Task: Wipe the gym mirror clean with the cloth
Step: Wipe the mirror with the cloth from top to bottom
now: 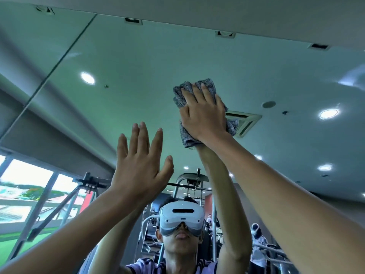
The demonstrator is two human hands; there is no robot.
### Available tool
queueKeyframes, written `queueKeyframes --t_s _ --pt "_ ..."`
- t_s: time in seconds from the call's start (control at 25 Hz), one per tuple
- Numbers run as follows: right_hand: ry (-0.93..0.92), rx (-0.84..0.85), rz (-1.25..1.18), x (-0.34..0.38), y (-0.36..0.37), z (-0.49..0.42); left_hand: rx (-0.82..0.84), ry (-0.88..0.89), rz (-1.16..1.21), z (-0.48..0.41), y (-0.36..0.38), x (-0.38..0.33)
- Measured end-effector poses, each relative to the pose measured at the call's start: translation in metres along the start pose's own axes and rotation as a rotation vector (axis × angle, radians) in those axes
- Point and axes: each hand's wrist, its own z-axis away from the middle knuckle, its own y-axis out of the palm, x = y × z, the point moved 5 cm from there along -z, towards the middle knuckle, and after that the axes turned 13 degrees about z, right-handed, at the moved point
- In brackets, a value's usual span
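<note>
The crumpled grey knitted cloth [180, 95] is pressed high on the large glass gym mirror [138, 66] by the right hand [203, 115], fingers spread to share pressure; the left hand [140, 167] is held flat, fingers together, seemingly for bracing.

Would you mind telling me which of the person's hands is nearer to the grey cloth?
Right. The right hand presses flat on the cloth against the mirror; the left hand is open, lower and to its left, apart from the cloth.
</note>
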Motion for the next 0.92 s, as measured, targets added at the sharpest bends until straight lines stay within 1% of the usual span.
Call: queueKeyframes --t_s 0.24,0.52,0.68,0.84,0.92 --pt "0.076 0.000 0.032 -0.092 0.001 0.025 0.075 0.080 0.003 -0.011 0.039 -0.078" --pt "0.176 0.022 0.063 -0.199 0.005 0.053 0.053 0.214 0.027 -0.023 0.084 -0.162" --pt "0.240 0.014 0.074 -0.261 0.004 0.070 0.063 0.313 -0.013 -0.030 0.115 -0.221" --pt "0.331 -0.027 0.090 -0.337 0.000 0.096 0.021 0.303 -0.056 -0.029 0.127 -0.237" --pt "0.422 -0.073 0.111 -0.391 0.000 0.122 0.018 0.303 -0.071 -0.027 0.130 -0.242"
